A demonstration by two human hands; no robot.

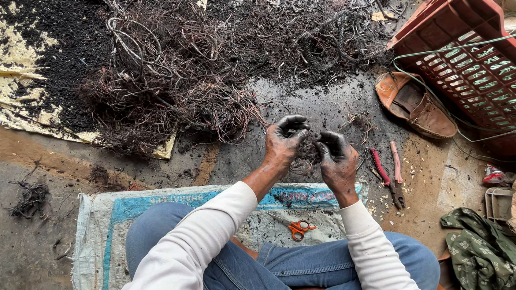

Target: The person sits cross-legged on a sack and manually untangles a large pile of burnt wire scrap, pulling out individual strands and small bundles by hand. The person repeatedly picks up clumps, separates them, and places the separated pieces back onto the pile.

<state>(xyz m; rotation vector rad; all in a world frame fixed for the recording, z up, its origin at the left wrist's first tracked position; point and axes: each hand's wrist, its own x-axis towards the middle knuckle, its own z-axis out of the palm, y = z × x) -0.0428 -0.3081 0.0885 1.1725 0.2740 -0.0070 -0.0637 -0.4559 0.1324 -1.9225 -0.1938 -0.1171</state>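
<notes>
Fingers (293, 125) of both soot-blackened hands closed around one small tangle of charred wire (308, 153); nearby, one orange scissors (299, 227), one red-handled pliers (389, 174).

A soot-stained concrete floor (10, 269) carries a burnt wire heap (191, 76), woven sack (102, 237), orange scissors (298, 228), red-handled pliers (389, 174) and a sandal (417, 105).

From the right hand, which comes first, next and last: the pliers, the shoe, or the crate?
From the right hand:
1. Pliers, just to its right on the ground.
2. Shoe, farther right and up.
3. Crate, farthest, at the top right.
</notes>
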